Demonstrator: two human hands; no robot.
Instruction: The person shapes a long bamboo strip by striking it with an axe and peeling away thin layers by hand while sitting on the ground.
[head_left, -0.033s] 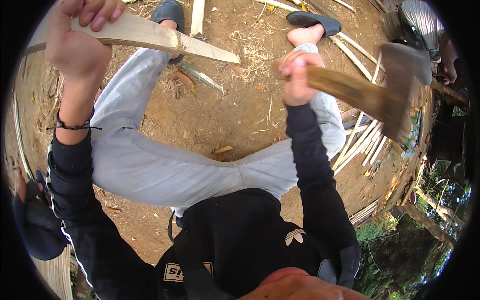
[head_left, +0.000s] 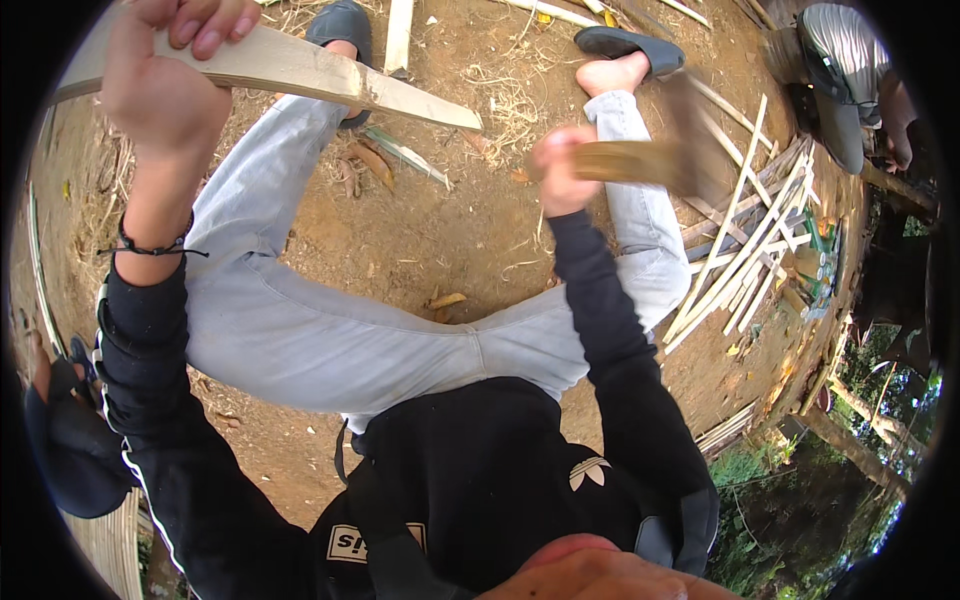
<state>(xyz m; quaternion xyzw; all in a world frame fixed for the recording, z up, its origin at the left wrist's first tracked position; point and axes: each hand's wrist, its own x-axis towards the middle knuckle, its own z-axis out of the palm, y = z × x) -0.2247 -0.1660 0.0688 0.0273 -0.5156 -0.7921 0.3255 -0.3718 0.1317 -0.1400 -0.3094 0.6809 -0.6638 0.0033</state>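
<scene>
My left hand (head_left: 170,95) is closed around a long piece of pale split wood (head_left: 290,78) at the upper left. The fingers curl over its upper edge. Its tapered tip points right, with a crack or notch partway along; its left end is cut off by the picture's rim. My right hand (head_left: 565,170) grips the end of the wooden handle of an axe (head_left: 635,163), held to the right of the wood and apart from it. Motion blurs the axe's dark, broad head.
Cut pale strips (head_left: 745,265) lie in a pile on the right of the dirt ground (head_left: 450,215). Wood shavings (head_left: 510,105) are scattered between my feet. Another person (head_left: 850,70) is at the upper right, and a further person (head_left: 70,440) at the lower left.
My right hand has moved left and slightly down with the axe, whose head has swung left, uncovering more of the strip pile. My left hand and the wood have barely shifted.
</scene>
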